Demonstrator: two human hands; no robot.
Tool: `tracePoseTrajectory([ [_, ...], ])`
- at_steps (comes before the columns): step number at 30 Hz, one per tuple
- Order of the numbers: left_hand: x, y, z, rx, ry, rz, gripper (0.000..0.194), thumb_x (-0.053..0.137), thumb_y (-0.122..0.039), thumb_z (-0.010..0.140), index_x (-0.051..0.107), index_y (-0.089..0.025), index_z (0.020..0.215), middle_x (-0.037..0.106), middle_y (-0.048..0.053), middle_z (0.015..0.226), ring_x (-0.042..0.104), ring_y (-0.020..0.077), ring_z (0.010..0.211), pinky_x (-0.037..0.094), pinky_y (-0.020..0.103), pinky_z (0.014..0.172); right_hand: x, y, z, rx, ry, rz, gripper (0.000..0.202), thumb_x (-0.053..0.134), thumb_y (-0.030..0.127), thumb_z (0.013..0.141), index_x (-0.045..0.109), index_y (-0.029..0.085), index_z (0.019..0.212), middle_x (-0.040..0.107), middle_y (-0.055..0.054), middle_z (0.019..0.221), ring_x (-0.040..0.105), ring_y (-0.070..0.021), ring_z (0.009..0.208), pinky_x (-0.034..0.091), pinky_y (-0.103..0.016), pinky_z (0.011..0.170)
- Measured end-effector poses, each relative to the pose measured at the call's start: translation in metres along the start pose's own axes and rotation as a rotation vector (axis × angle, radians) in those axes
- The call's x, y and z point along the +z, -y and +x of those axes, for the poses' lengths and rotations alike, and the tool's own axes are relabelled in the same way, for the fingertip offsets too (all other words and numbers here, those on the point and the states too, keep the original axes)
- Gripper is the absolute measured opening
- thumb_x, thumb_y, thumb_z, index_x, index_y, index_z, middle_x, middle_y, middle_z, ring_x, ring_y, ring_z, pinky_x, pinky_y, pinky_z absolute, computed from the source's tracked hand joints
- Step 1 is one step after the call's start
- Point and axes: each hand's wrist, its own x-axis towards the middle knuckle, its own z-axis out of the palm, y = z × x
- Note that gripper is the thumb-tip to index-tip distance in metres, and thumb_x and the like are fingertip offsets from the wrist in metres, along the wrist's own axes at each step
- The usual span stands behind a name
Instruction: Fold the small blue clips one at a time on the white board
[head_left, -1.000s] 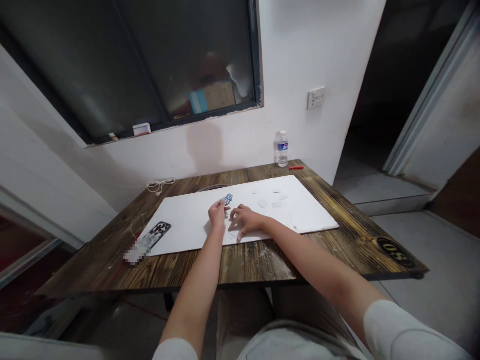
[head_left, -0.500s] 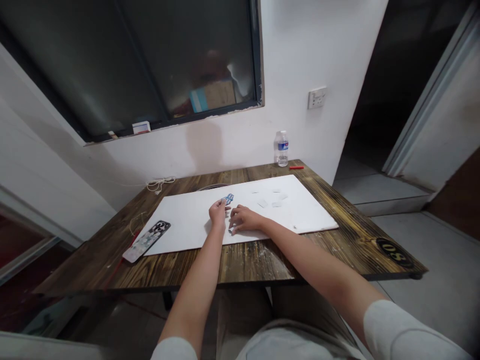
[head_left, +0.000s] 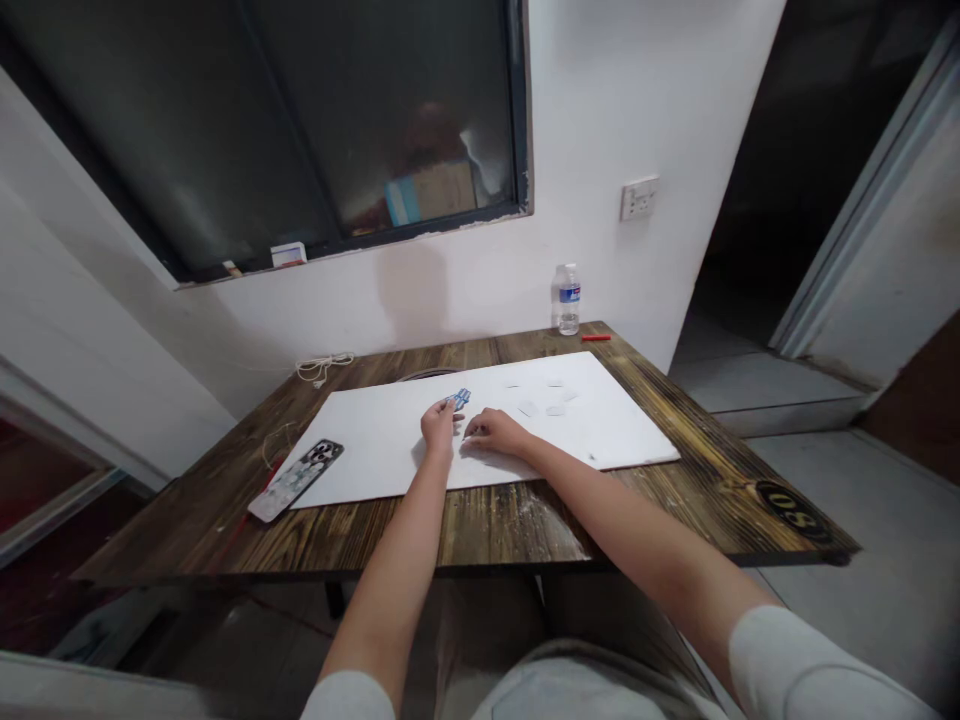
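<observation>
My left hand [head_left: 439,425] is closed on a small blue-and-white patterned piece [head_left: 462,399], flat like a card or folded paper, held above the white board [head_left: 375,445]. Just to its right, my right hand [head_left: 495,432] hovers low over the board with fingers curled together; whatever lies between the fingertips is too small to make out. Several small pale flat pieces [head_left: 556,411] are spread on the board beyond my right hand.
A phone in a patterned case [head_left: 296,481] overlaps the board's left edge on the wooden table [head_left: 517,525]. A water bottle [head_left: 569,300] and a red pen-like stick [head_left: 596,338] are at the back right. A coiled white cable [head_left: 322,368] lies at the back left.
My right fingers have risen slightly from the board's near part and drawn closer together. My left hand keeps hold of the blue-and-white piece. The view has shifted a little.
</observation>
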Motion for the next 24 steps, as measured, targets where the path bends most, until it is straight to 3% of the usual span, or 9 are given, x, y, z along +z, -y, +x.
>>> tracePoseTrajectory([
  [6, 0.000, 0.003, 0.002, -0.004, 0.001, -0.012, 0.036, 0.072, -0.042, 0.068, 0.067, -0.013, 0.089, 0.071, 0.009, 0.079, 0.064, 0.0135, 0.056, 0.042, 0.019, 0.046, -0.002, -0.001, 0.000, 0.109, -0.103, 0.116, 0.012, 0.076, 0.027, 0.072, 0.076, 0.020, 0.081, 0.072, -0.002, 0.078, 0.058, -0.0135, 0.069, 0.041, -0.024, 0.066],
  [13, 0.000, 0.002, 0.001, 0.005, 0.009, 0.011, 0.039, 0.072, -0.045, 0.068, 0.068, -0.013, 0.089, 0.072, 0.009, 0.079, 0.065, 0.0146, 0.057, 0.041, 0.019, 0.044, 0.000, -0.014, 0.003, 0.266, -0.307, 0.313, 0.022, 0.080, 0.031, 0.061, 0.076, 0.020, 0.080, 0.069, 0.000, 0.069, 0.055, -0.0134, 0.062, 0.042, -0.026, 0.062],
  [19, 0.000, -0.001, -0.001, -0.002, 0.018, 0.040, 0.040, 0.071, -0.045, 0.070, 0.069, -0.013, 0.092, 0.072, 0.010, 0.079, 0.064, 0.0141, 0.057, 0.042, 0.018, 0.044, -0.001, -0.022, 0.005, 0.352, -0.480, 0.655, 0.031, 0.085, 0.029, 0.050, 0.072, 0.018, 0.076, 0.066, 0.000, 0.067, 0.056, -0.0138, 0.061, 0.047, -0.030, 0.062],
  [24, -0.001, 0.000, -0.002, 0.012, 0.037, 0.058, 0.040, 0.070, -0.046, 0.070, 0.070, -0.013, 0.093, 0.072, 0.010, 0.079, 0.065, 0.0147, 0.059, 0.040, 0.017, 0.042, -0.003, -0.021, 0.004, 0.360, -0.557, 0.844, 0.031, 0.084, 0.030, 0.050, 0.070, 0.018, 0.075, 0.062, 0.001, 0.065, 0.057, -0.0136, 0.061, 0.050, -0.032, 0.061],
])
